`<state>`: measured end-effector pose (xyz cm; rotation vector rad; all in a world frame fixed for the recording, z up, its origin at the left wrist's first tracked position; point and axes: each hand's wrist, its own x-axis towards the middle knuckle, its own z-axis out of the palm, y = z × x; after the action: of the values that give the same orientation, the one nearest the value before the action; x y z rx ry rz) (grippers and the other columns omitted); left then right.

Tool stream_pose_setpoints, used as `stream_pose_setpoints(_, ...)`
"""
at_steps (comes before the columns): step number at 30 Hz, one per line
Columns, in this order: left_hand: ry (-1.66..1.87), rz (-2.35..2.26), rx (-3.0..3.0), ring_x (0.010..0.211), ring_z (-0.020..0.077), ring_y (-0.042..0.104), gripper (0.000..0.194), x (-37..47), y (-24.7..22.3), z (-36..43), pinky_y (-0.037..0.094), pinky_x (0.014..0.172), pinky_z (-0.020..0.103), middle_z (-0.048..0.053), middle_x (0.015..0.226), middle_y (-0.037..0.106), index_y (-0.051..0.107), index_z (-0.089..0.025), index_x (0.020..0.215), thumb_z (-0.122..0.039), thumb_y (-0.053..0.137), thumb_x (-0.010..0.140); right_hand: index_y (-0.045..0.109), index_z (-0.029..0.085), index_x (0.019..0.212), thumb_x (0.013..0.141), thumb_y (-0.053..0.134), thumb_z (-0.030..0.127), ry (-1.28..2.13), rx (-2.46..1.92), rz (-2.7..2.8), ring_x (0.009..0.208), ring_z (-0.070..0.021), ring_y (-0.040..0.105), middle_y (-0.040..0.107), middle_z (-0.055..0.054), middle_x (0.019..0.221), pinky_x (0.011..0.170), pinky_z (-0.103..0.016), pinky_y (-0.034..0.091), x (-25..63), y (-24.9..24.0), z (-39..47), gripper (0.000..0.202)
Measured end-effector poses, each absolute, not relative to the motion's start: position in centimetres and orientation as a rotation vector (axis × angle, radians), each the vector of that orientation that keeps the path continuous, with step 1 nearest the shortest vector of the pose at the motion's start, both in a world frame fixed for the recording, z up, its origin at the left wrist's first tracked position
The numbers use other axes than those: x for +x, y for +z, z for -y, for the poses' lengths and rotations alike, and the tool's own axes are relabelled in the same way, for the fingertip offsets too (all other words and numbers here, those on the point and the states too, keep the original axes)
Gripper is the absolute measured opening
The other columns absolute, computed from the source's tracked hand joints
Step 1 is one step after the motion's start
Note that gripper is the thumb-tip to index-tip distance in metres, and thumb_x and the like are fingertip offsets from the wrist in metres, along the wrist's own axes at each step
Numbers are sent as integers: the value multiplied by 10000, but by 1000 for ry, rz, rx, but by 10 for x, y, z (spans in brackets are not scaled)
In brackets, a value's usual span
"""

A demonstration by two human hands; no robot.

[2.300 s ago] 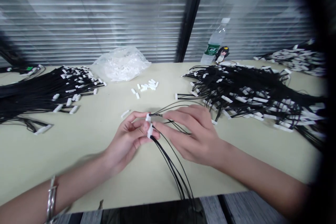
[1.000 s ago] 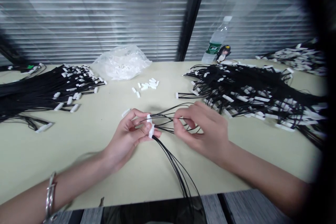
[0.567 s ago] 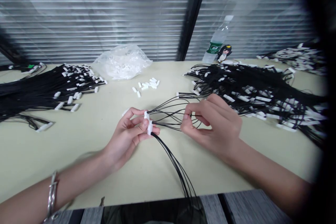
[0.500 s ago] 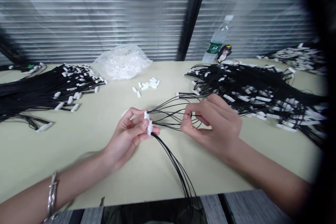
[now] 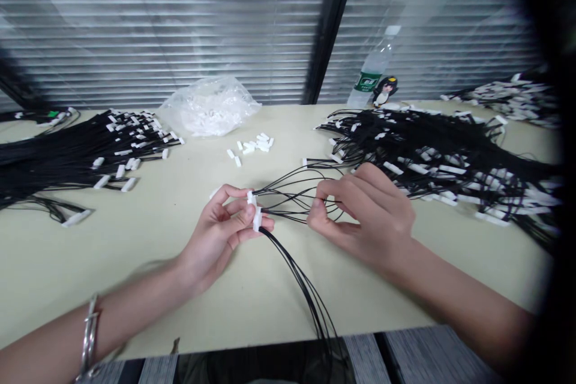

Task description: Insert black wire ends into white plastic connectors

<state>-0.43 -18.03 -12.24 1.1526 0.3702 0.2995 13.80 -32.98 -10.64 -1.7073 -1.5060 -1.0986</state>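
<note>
Grip of the left hand (image 5: 225, 223) was clamped on two white connectors (image 5: 257, 218) above the near middle of the bench (image 5: 216, 324); the right hand (image 5: 366, 210) had thumb and forefinger pinched together on black wires (image 5: 275, 212). A wire bundle (image 5: 308, 299) hung over the near edge. Beyond lay loose white housings (image 5: 257, 144), with heaped wire harnesses (image 5: 436, 150) far right.

No readable text, green label (image 5: 366, 82) on the bottle (image 5: 377, 63), far right, its white marks (image 5: 369, 80) too small to make out.
</note>
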Motion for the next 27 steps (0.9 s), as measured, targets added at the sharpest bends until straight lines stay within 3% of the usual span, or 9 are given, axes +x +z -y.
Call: stream_pose_setpoints(27,378,-370,1215,780,187,657,129,-5,-121,182,487,720,292,-16,773,610,482,-222,874,-179,581,804,501,185,764,671,614,159,-1183,-1707,1601,555,-119,423,540,29,568,525,-273,383,133,-107,335,148)
